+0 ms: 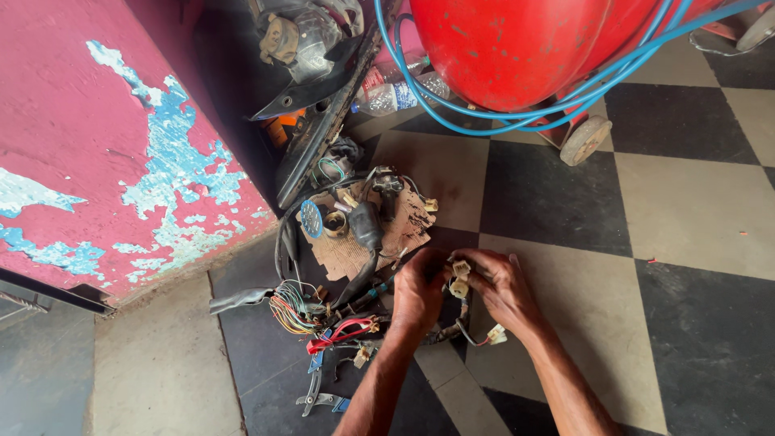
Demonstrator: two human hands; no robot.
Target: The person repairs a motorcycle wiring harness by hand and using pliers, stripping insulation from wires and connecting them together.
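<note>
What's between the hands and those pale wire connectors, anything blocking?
Nothing visible. The left hand and right hand already meet on the pale connectors, fingers pinching them directly above the checkered floor. The wiring harness and the cardboard scrap lie to the left, clear of the grip.

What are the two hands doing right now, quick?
Left hand: closed, pinching a small white plug connector on the wire harness.
Right hand: closed on another white connector.
</note>
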